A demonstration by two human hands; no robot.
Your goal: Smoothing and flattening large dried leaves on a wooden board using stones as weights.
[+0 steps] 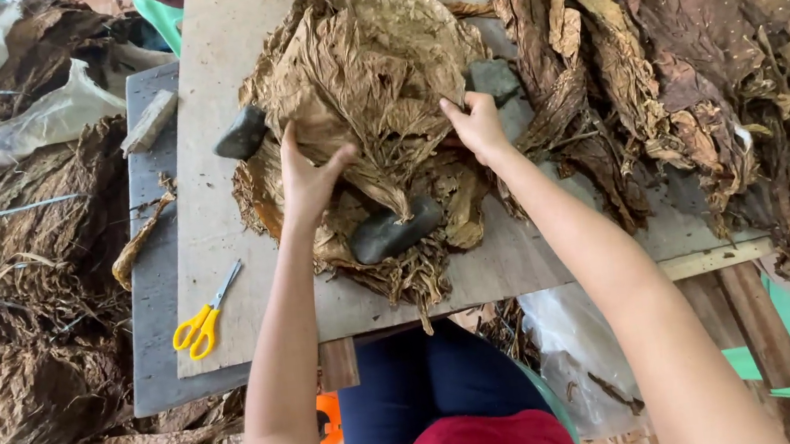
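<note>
**Both hands pressed on a stack of dried leaves**

The left hand (309,177) lies flat with fingers spread narrow on the near-left part of the stack of dried tobacco leaves (371,70); the right hand (478,127) presses its right edge, fingers curled slightly, gripping nothing. The stack spreads away from both hands, its long axis running from the person outward, equally near to each. Dark stones (394,232) weigh the rim, one just below the left hand. Yellow scissors (204,320) lie well apart on the wooden board (215,152), darker loose leaves (679,59) to the right
</note>
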